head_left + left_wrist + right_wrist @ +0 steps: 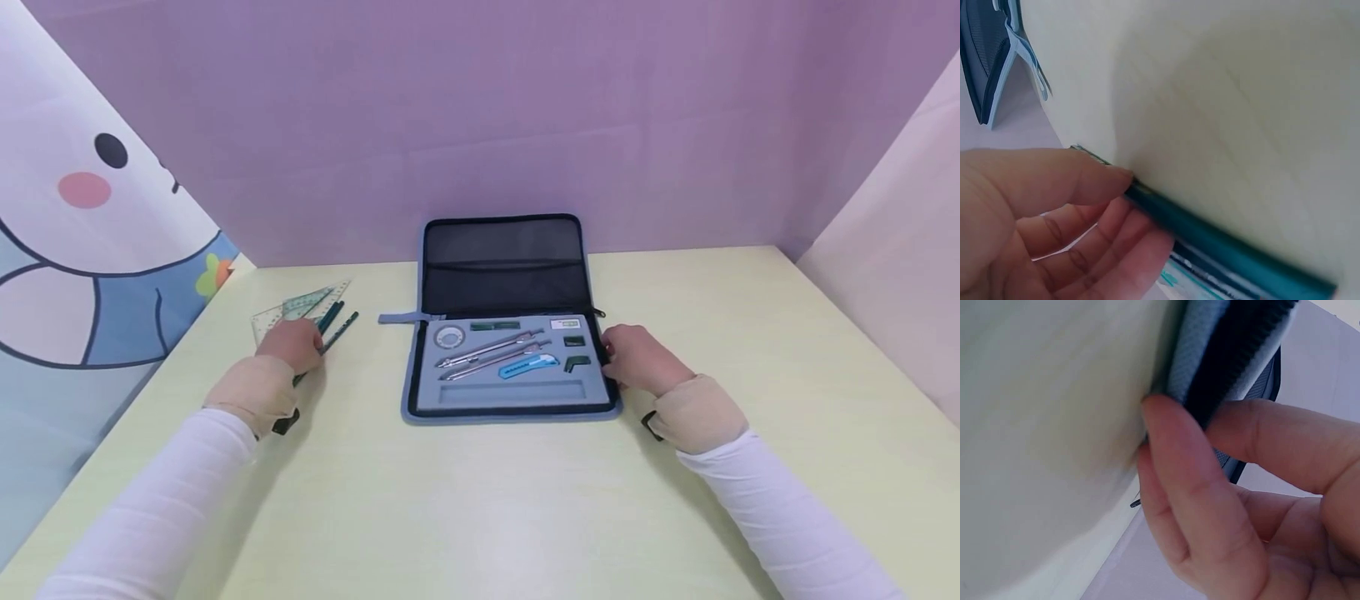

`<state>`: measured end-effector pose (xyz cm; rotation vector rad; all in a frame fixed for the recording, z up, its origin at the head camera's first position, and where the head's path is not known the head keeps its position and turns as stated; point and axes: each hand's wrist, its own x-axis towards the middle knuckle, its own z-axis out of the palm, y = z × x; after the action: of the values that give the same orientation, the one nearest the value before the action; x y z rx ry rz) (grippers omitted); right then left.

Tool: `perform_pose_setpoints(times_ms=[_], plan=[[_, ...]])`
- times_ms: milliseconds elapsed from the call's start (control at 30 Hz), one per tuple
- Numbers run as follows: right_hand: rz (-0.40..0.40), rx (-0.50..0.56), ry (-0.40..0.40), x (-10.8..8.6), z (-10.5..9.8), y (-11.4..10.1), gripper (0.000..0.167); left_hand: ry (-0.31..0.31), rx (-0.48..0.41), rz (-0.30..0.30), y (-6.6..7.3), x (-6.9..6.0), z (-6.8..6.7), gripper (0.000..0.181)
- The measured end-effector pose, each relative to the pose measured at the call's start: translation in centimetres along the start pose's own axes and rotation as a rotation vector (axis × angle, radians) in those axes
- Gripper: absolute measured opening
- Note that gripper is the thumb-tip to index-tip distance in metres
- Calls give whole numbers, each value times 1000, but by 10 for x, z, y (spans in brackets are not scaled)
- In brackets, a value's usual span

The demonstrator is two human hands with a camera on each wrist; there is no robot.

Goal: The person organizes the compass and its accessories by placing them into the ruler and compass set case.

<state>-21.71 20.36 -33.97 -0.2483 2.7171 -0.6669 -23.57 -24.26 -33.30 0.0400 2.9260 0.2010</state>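
Observation:
At the left of the table my left hand (289,345) pinches a dark green pencil (1229,240) between thumb and fingertips; more dark green sticks (330,315) lie right beside it. Clear green-tinted set squares (267,319) lie partly under these, some of them hidden by the hand. An open blue zippered case (422,396) stands mid-table. My right hand (642,358) grips its right edge, thumb on the zipper side and fingers against the outer side. In the case's tray sit two silver compasses (487,348), a blue utility knife (528,365) and a round white-rimmed piece (449,337).
The case's dark lid (504,290) stands raised toward the purple backdrop (450,125). A blue strap (401,317) sticks out to its left. A small white eraser (565,323) and dark green pieces (575,341) fill the tray's right side. A cartoon-printed cloth (127,317) borders the table's left.

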Motion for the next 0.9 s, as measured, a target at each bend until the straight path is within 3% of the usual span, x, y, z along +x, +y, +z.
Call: perform_pose_setpoints(times_ms=[500, 900], plan=[[9, 17, 3, -1, 0, -1, 36, 118, -21, 180, 8, -5, 8, 14], [15, -3, -5, 1, 0, 0, 33, 164, -4, 296, 50, -21, 6, 19]])
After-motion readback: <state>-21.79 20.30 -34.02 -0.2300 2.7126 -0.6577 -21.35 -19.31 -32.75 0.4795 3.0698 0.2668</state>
